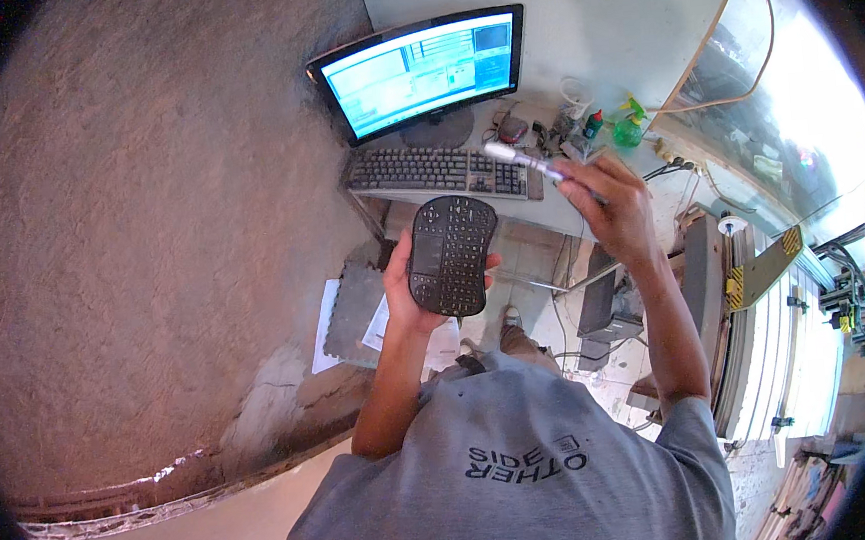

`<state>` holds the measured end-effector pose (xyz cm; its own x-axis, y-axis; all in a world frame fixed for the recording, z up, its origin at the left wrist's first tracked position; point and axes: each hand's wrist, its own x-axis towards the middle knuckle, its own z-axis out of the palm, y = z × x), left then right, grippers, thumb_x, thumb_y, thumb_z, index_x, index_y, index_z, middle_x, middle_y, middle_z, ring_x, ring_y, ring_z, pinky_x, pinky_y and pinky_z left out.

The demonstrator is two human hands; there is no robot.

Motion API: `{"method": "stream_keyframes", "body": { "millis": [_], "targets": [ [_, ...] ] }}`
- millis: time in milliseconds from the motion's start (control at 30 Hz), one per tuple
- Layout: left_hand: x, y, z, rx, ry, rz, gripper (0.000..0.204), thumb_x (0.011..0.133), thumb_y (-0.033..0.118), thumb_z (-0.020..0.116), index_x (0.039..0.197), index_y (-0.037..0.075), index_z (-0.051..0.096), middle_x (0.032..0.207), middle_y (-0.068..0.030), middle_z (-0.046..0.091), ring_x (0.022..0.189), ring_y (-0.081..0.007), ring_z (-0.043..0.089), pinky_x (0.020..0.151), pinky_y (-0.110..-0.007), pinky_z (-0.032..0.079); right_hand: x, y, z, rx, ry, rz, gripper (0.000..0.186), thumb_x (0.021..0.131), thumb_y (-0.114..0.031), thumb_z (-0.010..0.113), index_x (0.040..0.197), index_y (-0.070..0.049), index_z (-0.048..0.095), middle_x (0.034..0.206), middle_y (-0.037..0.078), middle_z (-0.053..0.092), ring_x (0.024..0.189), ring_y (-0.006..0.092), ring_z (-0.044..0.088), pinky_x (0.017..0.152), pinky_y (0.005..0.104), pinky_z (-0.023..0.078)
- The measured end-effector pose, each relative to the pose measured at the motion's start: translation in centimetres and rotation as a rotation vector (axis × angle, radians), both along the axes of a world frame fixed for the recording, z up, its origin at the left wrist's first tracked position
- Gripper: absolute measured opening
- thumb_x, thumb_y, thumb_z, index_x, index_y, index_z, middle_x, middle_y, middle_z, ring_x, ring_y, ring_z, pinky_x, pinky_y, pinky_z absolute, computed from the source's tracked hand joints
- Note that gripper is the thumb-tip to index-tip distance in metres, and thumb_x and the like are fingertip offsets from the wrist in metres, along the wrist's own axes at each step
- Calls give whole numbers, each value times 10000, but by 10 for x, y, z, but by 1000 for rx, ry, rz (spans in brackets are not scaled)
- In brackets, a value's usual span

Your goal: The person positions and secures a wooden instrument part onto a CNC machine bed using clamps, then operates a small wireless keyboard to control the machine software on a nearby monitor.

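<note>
Seen from the head, a person in a gray shirt (469, 508) holds a black keypad (454, 255) before a desk (562, 210), keys up, the left grip (408, 302) curled around its sides. The right grip (613, 202), fingers closed about a white-tipped brush (527, 161), is raised beside it. A keyboard (410, 169), lit monitor (424, 75) and green spray bottle (629, 134) stand on the desk.

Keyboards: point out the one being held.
The small, rounded black keyboard, held in the left hand. The other, a longer, straight-edged keyboard, lies in front of the monitor, with no hand holding it.
</note>
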<state>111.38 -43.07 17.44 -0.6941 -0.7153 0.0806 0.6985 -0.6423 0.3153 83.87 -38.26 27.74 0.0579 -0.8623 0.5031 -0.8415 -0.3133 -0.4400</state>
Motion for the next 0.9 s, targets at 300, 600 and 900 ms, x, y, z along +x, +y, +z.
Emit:
{"method": "stream_keyframes", "body": {
  "millis": [300, 600, 900],
  "targets": [
    [1, 4, 5, -20, -119, 130, 736, 1033, 590, 364, 1506, 31, 444, 1392, -243, 593, 1186, -459, 642, 935, -544, 583, -3, 18, -12, 68, -9, 110, 263, 885, -171, 778, 1145, -130, 768, 792, 94, 632, 673, 267, 648, 594, 391, 511],
    [-2, 3, 6, -51, -154, 118, 733, 1031, 580, 361, 1477, 9, 471, 1376, -244, 609, 1160, -443, 660, 926, -548, 587, 26, 6, -8, -5, -27, 177, 220, 913, -212, 753, 1106, -108, 766, 833, 100, 658, 694, 287, 654, 609, 401, 527],
    [1, 2, 11, -29, -188, 133, 768, 1013, 619, 362, 1467, 12, 487, 1358, -257, 618, 1154, -444, 664, 915, -556, 590, -12, 17, -2, -15, -75, 40, 262, 893, -186, 772, 1147, -119, 768, 879, 126, 699, 721, 287, 675, 634, 409, 539]
  ]
}}
